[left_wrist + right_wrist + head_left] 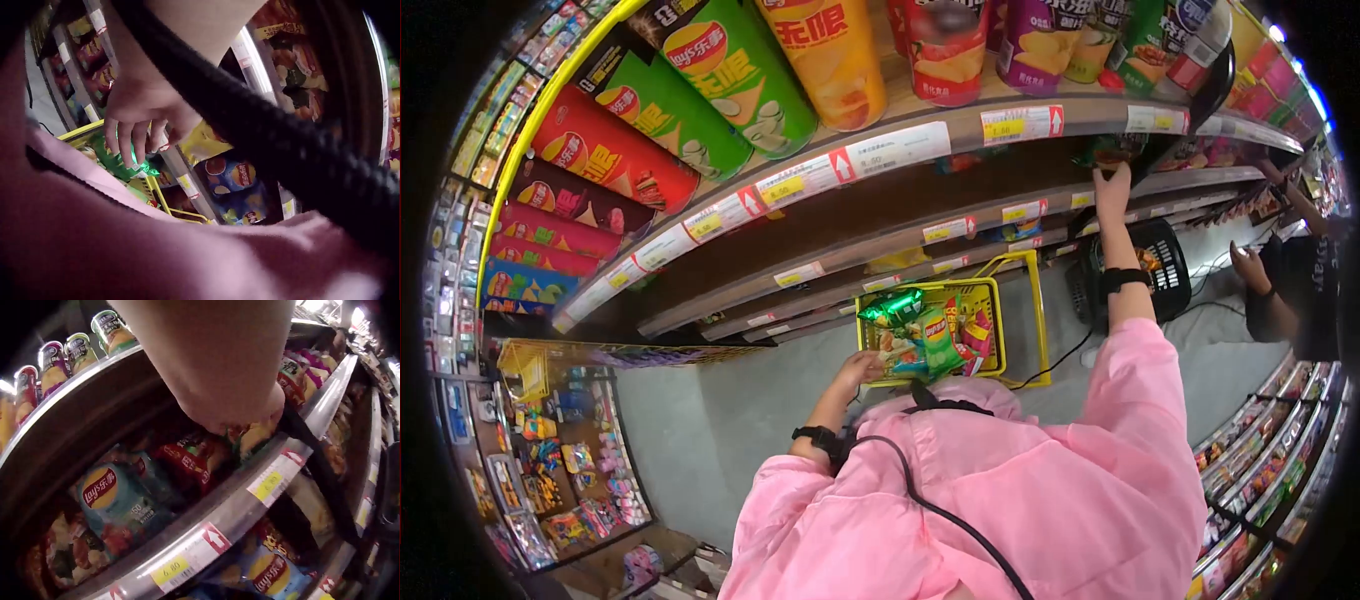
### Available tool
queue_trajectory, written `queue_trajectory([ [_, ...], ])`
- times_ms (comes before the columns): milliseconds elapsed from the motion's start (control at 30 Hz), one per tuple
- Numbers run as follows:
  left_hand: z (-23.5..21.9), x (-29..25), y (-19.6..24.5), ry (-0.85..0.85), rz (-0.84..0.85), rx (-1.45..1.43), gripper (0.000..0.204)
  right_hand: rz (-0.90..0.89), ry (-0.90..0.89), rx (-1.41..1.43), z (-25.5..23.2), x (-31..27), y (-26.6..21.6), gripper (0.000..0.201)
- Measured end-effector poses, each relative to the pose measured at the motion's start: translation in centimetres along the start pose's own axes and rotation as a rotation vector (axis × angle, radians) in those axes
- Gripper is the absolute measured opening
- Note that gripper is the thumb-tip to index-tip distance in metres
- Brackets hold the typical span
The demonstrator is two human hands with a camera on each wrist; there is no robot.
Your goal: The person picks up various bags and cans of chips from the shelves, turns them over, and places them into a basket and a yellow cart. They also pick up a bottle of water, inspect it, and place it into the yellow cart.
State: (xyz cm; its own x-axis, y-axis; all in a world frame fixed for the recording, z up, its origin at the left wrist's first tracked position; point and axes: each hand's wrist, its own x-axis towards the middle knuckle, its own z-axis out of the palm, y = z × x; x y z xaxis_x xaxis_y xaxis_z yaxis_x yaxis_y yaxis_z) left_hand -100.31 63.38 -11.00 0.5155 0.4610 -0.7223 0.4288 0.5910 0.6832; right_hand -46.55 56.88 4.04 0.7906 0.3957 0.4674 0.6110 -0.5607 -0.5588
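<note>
My right hand (1112, 188) reaches up to the shelf and pinches the lower edge of a dark green bag of chips (1115, 150). In the right wrist view that hand (240, 412) covers part of the bag (255, 439), and most of its fingers are hidden. My left hand (860, 370) hangs at the near left corner of a yellow shopping basket (1000, 345). Its fingers point down, loosely spread and holding nothing, in the left wrist view (147, 119). Inside the basket lie a shiny green bag (892, 306), a green Lay's bag (940, 342) and a pink packet (976, 333).
Chip canisters (735, 85) line the upper shelf. Beside my right hand lie a teal Lay's bag (115, 500) and a red bag (190, 459), behind a price rail (187, 562). A black basket (1155, 265) stands on the floor. Another person's hand (1250, 268) is at the right.
</note>
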Motion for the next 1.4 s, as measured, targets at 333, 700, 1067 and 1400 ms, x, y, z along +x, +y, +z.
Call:
queue_trajectory([
  [333,1.0,-2.5,-1.5,0.187,-0.108,0.007,0.031,-0.091,0.465,-0.39,3.0,6.5,-1.7,0.075],
  [700,0.5,-3.3,-3.2,0.223,-0.12,0.013,0.032,0.008,0.205,1.454,4.3,8.5,-1.7,0.046],
  [1067,2.0,-2.4,2.5,0.196,0.454,0.263,0.041,-0.221,-0.104,0.597,1.3,-4.6,-12.5,0.079],
  [1400,6.5,-8.3,9.9,0.154,0.716,0.338,0.091,-0.716,-0.636,0.743,-2.0,-19.4,-20.3,0.087],
])
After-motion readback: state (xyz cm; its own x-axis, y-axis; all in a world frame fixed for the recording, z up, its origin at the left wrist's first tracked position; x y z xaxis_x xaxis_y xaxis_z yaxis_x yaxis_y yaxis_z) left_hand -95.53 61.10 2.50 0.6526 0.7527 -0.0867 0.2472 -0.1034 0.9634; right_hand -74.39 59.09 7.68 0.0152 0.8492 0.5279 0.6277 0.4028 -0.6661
